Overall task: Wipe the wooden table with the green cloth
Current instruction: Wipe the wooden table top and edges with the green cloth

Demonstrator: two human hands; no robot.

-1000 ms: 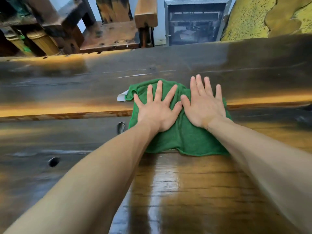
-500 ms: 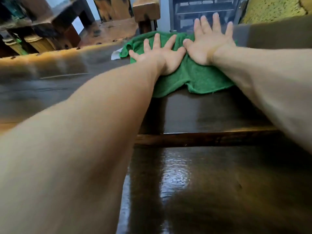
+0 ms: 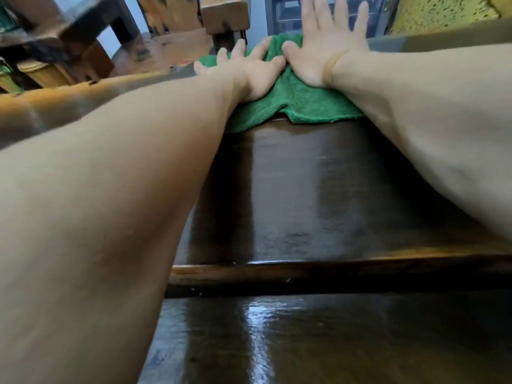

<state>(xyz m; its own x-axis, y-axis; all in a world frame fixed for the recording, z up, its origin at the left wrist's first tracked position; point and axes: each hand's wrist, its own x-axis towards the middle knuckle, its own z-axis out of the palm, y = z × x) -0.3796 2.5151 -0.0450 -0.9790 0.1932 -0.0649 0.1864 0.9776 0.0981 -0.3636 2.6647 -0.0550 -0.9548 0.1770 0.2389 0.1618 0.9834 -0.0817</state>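
Both hands have pushed the green cloth point(image 3: 299, 102) further out to the table's point(image 3: 304, 189) far edge. Left hand point(image 3: 249, 70) and right hand point(image 3: 324, 48) press flat on it, fingers spread. Risk: one more push sends the cloth over that edge.

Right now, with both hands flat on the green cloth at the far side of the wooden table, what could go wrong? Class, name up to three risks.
1. The green cloth lies at the table's far edge, with the right hand's fingers seemingly past it; another push may send it over.
2. Both hands lie flat, the left hand too, so neither has a grip on the cloth.
3. The glossy surface looks slick, and outstretched arms could slide.
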